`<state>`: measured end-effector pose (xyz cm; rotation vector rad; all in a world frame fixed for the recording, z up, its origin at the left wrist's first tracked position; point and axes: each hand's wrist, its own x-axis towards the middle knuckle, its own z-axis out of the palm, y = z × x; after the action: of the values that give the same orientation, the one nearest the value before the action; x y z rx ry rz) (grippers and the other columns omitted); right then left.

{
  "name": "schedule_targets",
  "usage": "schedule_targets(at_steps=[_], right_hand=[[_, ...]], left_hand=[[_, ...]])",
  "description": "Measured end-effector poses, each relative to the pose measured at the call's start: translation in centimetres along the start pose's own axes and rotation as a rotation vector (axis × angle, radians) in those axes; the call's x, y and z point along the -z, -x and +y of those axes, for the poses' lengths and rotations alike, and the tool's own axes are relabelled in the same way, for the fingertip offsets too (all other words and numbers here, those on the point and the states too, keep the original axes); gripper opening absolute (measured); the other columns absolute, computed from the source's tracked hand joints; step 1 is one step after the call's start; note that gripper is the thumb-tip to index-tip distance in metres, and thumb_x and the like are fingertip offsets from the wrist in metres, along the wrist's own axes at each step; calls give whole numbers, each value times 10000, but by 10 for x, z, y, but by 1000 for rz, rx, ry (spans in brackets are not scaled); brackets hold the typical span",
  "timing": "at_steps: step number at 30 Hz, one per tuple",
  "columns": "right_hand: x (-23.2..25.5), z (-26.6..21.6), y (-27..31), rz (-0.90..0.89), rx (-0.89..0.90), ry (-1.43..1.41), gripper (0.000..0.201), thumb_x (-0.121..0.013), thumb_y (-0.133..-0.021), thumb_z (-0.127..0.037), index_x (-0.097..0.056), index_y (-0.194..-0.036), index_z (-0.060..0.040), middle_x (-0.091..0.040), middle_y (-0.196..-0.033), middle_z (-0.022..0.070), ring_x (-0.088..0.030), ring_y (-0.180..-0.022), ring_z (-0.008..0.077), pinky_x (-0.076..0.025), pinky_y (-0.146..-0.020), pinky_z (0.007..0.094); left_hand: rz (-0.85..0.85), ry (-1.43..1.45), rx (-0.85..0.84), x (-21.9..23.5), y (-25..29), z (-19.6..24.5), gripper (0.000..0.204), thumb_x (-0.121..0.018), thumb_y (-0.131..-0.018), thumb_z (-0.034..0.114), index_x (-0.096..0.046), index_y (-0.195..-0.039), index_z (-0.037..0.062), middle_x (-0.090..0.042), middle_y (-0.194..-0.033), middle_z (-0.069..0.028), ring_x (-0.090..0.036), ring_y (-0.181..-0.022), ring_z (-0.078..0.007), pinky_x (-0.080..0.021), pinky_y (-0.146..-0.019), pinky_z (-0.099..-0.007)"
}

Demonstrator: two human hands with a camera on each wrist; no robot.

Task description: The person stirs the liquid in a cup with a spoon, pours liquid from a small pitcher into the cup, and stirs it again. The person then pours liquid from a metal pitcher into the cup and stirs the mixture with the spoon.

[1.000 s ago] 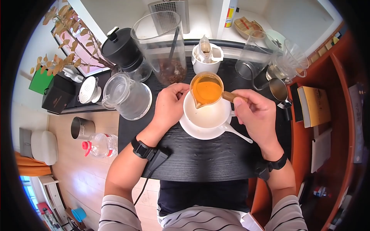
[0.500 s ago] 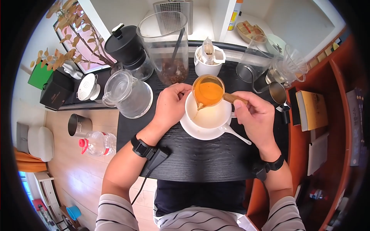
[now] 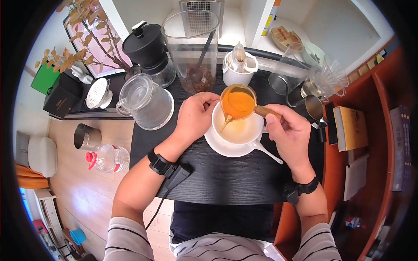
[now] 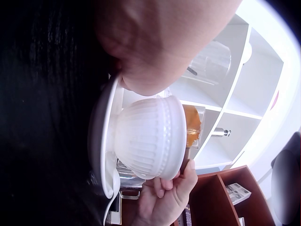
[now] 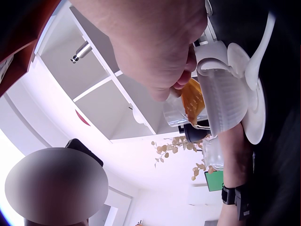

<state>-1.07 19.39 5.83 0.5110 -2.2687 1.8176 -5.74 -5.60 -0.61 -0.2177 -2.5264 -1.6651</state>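
My right hand (image 3: pixel 289 132) grips the wooden handle (image 3: pixel 266 112) of a small glass pitcher (image 3: pixel 238 101) with amber liquid in it. The pitcher is tilted over a white cup (image 3: pixel 230 135), and a thin stream runs from its spout inside the cup. Ribbed sides show on the cup (image 4: pixel 146 136) in the left wrist view. It stands on a white saucer (image 3: pixel 213 145) with a white spoon (image 3: pixel 270 153) lying on the right side. My left hand (image 3: pixel 196 115) rests against the left side of the cup and saucer, fingers bent and fingertips partly hidden.
Behind stand a tall glass container (image 3: pixel 191 56) with a dark stick, a white cup with a drip bag (image 3: pixel 238 69), and a black grinder (image 3: pixel 148 48). A lidded glass jug (image 3: pixel 146 102) is at left. Metal pitcher (image 3: pixel 314 106) and glassware (image 3: pixel 331 76) stand right.
The pitcher has tipped further toward the cup, and a stream now shows falling from its spout. Pale amber liquid shows in the cup. The left hand stays beside the cup.
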Motion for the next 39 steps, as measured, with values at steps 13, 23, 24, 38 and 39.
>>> schedule_targets(at_steps=[13, 23, 24, 38, 39], right_hand=[[14, -2, -6, 34, 25, 17, 224, -735, -1012, -14, -747, -1222, 61, -719, -875, 21, -611, -696, 25, -494, -609, 199], [19, 1, -3, 37, -85, -44, 215, -716, -1020, -28, -745, -1219, 48, -718, -834, 29, -621, -646, 38, -483, -558, 195], [19, 2, -3, 42, -90, -35, 216, -711, -1023, -32, -743, -1222, 47, -719, -834, 31, -621, -644, 38, -476, -548, 193], [17, 7, 0, 31, -45, 1, 225, -649, -1073, -70, -724, -1248, 50, -685, -810, 38, -582, -608, 53, -443, -501, 192], [16, 6, 0, 26, -45, 7, 226, -651, -1073, -72, -724, -1249, 50, -687, -812, 38, -582, -608, 53, -443, -501, 192]], left_hand=[[-2, -20, 28, 0, 0, 2, 160, -726, -976, 151, -820, -1069, 61, -751, -888, -95, -665, -702, -182, -528, -678, -330], [11, 11, 23, -2, 0, -1, 154, -726, -977, 153, -819, -1058, 61, -755, -893, -95, -664, -691, -177, -525, -667, -331], [15, 13, 25, -2, 0, -1, 154, -726, -977, 153, -819, -1058, 61, -755, -893, -95, -664, -691, -177, -525, -667, -331], [15, 31, -6, -2, 0, -1, 160, -719, -959, 142, -815, -1054, 55, -771, -905, -116, -712, -726, -222, -544, -682, -344], [20, 35, -4, -1, 0, -2, 160, -719, -959, 142, -815, -1054, 55, -771, -905, -116, -712, -726, -222, -544, -682, -344]])
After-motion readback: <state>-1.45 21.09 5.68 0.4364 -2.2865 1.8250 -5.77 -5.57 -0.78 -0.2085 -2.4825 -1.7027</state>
